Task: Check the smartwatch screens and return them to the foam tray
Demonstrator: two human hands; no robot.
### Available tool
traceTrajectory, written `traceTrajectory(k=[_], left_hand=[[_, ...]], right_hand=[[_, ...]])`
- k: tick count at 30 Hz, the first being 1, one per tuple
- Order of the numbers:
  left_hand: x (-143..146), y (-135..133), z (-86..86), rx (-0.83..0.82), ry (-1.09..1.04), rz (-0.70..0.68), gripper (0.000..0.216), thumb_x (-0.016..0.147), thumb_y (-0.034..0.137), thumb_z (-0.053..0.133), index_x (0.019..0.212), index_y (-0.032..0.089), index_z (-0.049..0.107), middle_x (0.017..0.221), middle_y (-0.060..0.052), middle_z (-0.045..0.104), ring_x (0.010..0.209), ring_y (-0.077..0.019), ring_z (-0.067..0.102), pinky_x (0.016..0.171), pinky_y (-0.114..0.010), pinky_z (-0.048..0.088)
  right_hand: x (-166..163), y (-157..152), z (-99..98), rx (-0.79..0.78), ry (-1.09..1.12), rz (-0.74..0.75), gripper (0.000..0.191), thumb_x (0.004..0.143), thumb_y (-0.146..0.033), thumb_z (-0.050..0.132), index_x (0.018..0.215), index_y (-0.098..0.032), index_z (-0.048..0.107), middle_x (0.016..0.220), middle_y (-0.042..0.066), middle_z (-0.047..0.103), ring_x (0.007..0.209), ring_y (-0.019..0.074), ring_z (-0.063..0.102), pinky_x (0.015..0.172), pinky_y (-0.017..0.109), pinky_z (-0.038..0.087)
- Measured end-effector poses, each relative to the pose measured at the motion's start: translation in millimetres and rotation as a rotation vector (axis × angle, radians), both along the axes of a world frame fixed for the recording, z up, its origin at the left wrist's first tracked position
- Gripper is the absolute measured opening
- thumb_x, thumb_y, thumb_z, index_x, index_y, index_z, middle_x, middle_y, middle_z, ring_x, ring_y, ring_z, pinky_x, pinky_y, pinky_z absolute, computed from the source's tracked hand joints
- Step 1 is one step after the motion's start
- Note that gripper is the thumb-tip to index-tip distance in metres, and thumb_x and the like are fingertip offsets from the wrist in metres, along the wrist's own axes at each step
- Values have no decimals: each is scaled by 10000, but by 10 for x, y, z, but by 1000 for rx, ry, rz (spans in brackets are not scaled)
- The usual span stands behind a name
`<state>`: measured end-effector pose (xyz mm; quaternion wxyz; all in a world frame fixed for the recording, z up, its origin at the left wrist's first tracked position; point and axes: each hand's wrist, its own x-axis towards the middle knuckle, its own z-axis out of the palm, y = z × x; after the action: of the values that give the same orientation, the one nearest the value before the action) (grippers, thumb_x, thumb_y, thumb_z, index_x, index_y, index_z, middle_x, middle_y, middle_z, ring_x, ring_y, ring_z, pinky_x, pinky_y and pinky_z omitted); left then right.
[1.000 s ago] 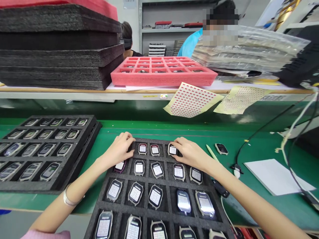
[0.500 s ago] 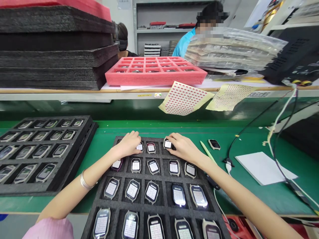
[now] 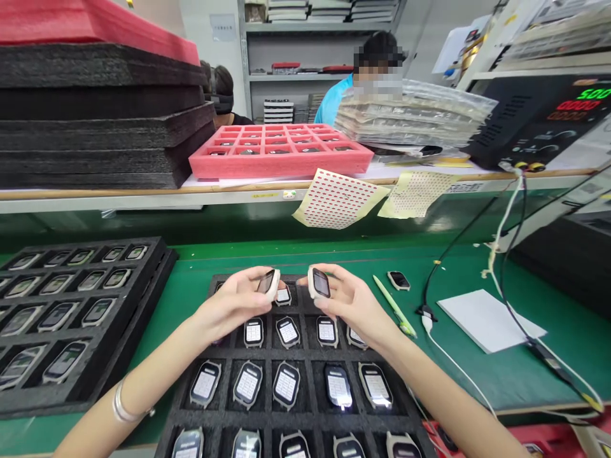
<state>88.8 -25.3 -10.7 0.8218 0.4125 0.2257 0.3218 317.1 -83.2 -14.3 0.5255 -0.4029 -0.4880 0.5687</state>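
Note:
My left hand (image 3: 238, 298) holds a smartwatch body (image 3: 268, 284) between thumb and fingers, tilted above the far rows of the black foam tray (image 3: 305, 353). A second smartwatch body (image 3: 319, 283) is pinched in my right hand (image 3: 351, 296), its dark face turned toward me. The two watches are a short gap apart, both with dark screens and pale cases. Below them, the tray holds several strapless watches in square pockets, most with lit white screens, such as the watch (image 3: 286, 385) in the middle. My forearms hide part of the tray's sides.
Another black foam tray (image 3: 160, 305) of watches stands at left. On the right lie a green pen (image 3: 394, 305), a single watch (image 3: 398, 280), white paper (image 3: 491, 321) and cables. The shelf bears a pink foam tray (image 3: 281, 166), black foam stacks and a power supply (image 3: 534, 121). Co-workers sit beyond.
Both hands have lifted a watch from the tray's far row and drawn them up, tilted. The screens now look dark. The camera view has tipped up and turned slightly right.

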Motion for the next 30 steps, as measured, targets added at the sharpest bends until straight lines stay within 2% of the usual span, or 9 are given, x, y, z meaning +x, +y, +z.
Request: traceTrajectory(k=[3,6,9,13,16,18,21,24,30], left_hand=[[47,-105,71,-46,1,-78,368,615,83,748,960,155,642,974,-113,669,724,-138,566,559,-206,388],[71,-151,50,-24,20,-110,371,622,74,708,981,139,643,945,-105,659,710,-130,529,553,-212,357],[91,-159,-23,-46,58,-94,396,625,66,678,1012,141,641,878,-71,638,713,-126,524,575,-213,366],[115,-186,-86,-80,78,-49,419,648,75,619,1058,158,612,895,-80,645,856,-195,596,724,-277,447],[129,-245,-68,-63,61,-43,438,667,78,587,1094,177,581,944,-99,660,954,-267,620,846,-392,460],[137,-293,-40,-31,46,-40,417,697,91,578,1104,181,566,968,-107,663,950,-273,628,870,-427,459],[154,-344,-11,5,26,-29,338,781,145,576,1115,193,548,948,-95,651,892,-245,632,817,-407,490],[174,-347,-32,62,24,2,247,871,237,554,1114,198,535,905,-77,627,795,-194,616,711,-334,508],[189,-306,-85,162,43,60,224,893,310,557,1078,184,545,831,-50,592,693,-142,575,587,-240,474]], right_hand=[[-52,-74,38,-42,3,12,516,732,-182,748,1179,-199,491,970,84,658,498,71,513,374,162,405],[-68,-130,51,-44,-6,2,574,713,-195,761,1211,-217,477,988,77,637,608,122,588,412,186,468],[-83,-163,35,-19,-22,-28,501,771,-242,706,1222,-217,488,892,50,620,618,138,586,415,199,471],[-123,-187,33,76,-122,-182,273,874,-340,595,1106,-198,571,770,25,617,452,80,460,370,188,363],[-156,-209,72,97,-182,-239,236,875,-381,605,1016,-193,594,743,33,643,429,77,404,358,194,301],[-166,-234,100,101,-197,-245,234,872,-392,611,999,-196,594,747,41,658,423,82,398,354,199,295],[-157,-286,120,108,-195,-209,268,892,-424,571,1045,-206,597,827,62,673,412,86,426,370,223,363],[-142,-341,120,115,-192,-144,293,898,-439,551,1089,-222,600,920,81,666,446,114,501,403,256,434],[-189,-454,139,107,-158,-86,257,903,-371,566,1127,-249,600,794,44,631,492,143,556,457,273,471]])
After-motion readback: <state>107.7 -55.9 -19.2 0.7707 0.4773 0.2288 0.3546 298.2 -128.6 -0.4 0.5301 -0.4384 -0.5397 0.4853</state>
